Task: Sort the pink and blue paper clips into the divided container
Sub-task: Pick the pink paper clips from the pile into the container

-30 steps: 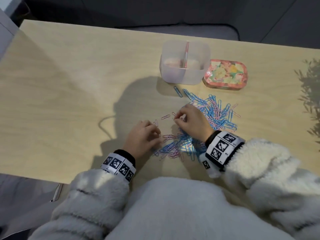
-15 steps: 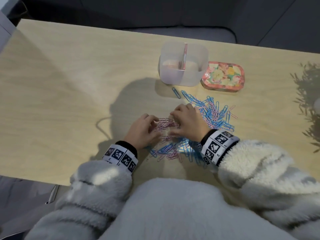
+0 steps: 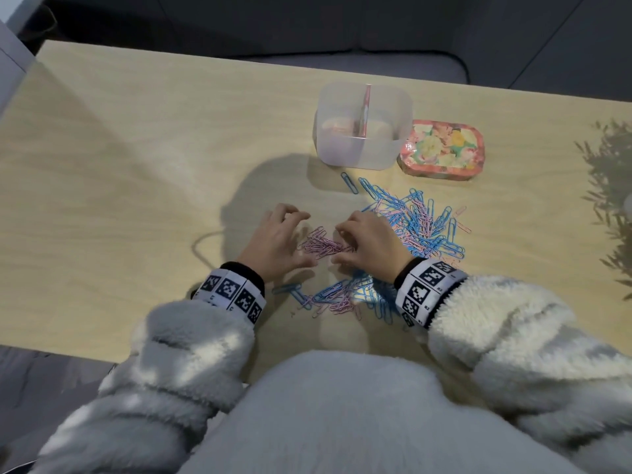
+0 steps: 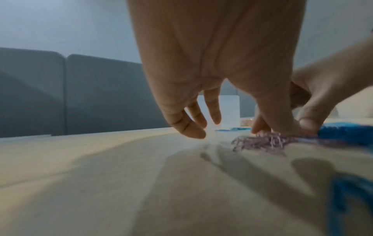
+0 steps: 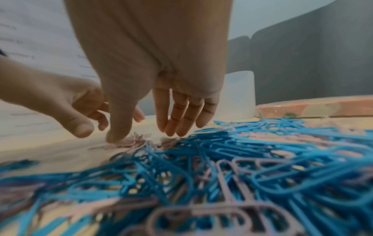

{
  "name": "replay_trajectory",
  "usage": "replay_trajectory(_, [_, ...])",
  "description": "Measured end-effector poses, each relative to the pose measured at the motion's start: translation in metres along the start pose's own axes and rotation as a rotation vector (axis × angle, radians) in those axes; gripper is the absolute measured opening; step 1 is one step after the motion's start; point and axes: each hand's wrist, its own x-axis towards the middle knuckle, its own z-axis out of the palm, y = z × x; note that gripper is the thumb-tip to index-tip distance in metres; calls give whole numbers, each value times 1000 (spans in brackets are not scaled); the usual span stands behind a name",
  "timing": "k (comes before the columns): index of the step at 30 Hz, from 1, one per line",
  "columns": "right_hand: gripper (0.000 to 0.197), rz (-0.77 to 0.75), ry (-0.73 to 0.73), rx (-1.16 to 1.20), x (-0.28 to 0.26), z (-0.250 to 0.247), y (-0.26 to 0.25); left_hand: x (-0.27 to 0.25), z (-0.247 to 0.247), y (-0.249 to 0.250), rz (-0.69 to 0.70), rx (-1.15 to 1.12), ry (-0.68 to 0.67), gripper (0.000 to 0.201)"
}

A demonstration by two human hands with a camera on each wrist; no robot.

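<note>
A small heap of pink paper clips (image 3: 321, 246) lies on the table between my hands. My left hand (image 3: 294, 237) hovers at its left with fingers spread and relaxed; its thumb (image 4: 278, 126) touches the heap. My right hand (image 3: 349, 242) flanks the heap's right side, fingers hanging fairly straight, thumb tip (image 5: 117, 135) on the pink clips (image 5: 131, 142). Neither hand holds a clip. A mixed pile of blue and pink clips (image 3: 420, 227) spreads behind and under my right wrist. The clear divided container (image 3: 362, 128) stands beyond, with a pink divider.
A floral tin (image 3: 443, 150) sits against the container's right side. A single blue clip (image 3: 349, 183) lies just in front of the container. More mixed clips (image 3: 335, 295) lie near the table's front edge. A grey sofa stands behind the table.
One second ago my right hand pinched a clip and my left was curled. Both hands then pushed pink clips together; now they have parted a little and the heap shows between them.
</note>
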Motion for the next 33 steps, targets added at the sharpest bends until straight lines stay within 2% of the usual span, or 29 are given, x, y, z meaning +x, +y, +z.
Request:
replay_trajectory(1, [50,-16,-10,-40,0,2,-1,1,1,0,23,58,-35,79])
replay_trajectory(3, [50,-41,-17,-95,3,6,-6,5,3,2,36,104,-95,74])
replay_trajectory(7, [33,-54,-13,-76,9,7,-17,15,4,6,6,57,-70,37])
replay_trajectory(10, [26,-69,-32,-86,15,6,-22,17,9,11,-27,26,-29,20])
replay_trajectory(16, [16,-49,-75,-34,17,8,-19,17,12,11,-18,36,-4,15])
replay_trajectory(20, [11,55,-88,149,18,-2,-11,17,14,9,-58,16,3,13])
replay_trajectory(25, [12,96,43,379,31,-43,-5,18,15,12,-81,29,-14,11])
replay_trajectory(30, [9,135,230,464,72,-107,-3,23,14,14,-93,70,-50,11])
replay_trajectory(33, [25,196,309,477,103,-127,-2,24,16,19,-57,106,-61,14])
